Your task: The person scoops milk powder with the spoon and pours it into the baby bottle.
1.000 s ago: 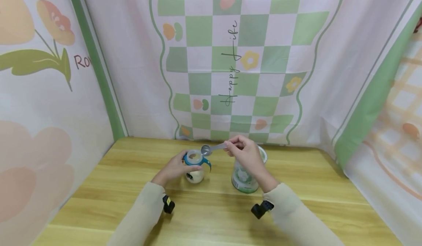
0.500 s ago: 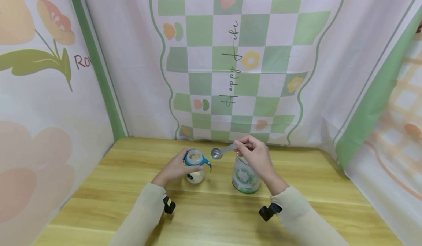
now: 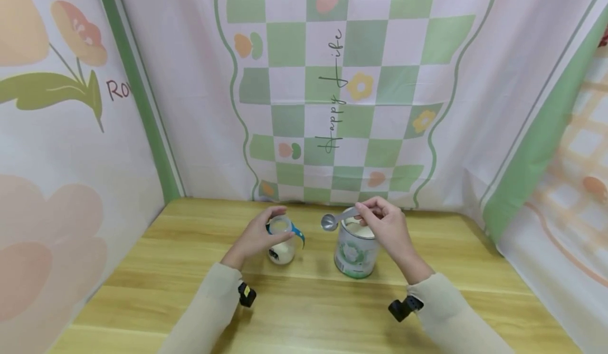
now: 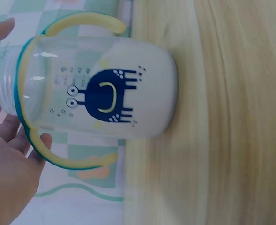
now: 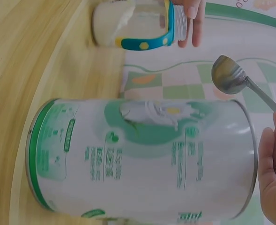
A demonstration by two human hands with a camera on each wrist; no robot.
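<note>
Near the wooden table's back edge, my left hand gripped the clear blue-collared baby bottle. Its printed scale was unreadable. My right hand pinched the metal spoon over the open green-and-white powder tin, label blurred.

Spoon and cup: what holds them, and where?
The right hand pinches the silver metal spoon by its handle; the left hand grips the clear handled baby cup near its rim.
</note>
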